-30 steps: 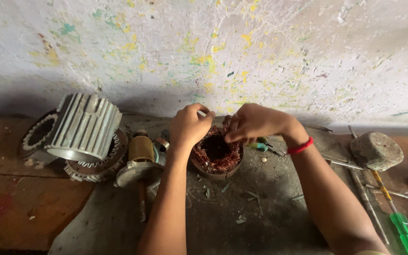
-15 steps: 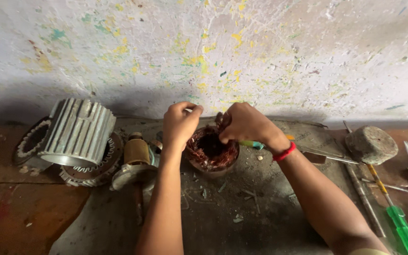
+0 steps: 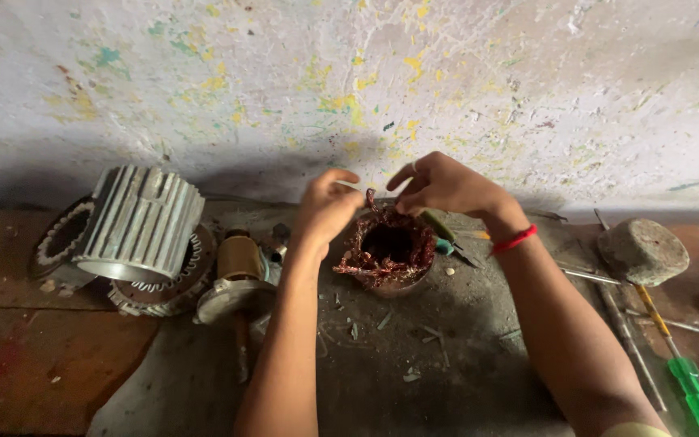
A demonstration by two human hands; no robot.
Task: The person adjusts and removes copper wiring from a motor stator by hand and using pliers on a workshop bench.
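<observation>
Facing up: copper-wound stator [image 3: 387, 251], axis vert.

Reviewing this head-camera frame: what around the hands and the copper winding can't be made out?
- Head view: whatever the left hand pinches is too thin to identify.
- Right hand covers the far rim of the copper-wound stator.
- The stator's bore is too dark to see inside.
- The green-handled tool behind it is partly hidden by that hand.
- The green screwdriver is cut off by the bottom edge.
</observation>
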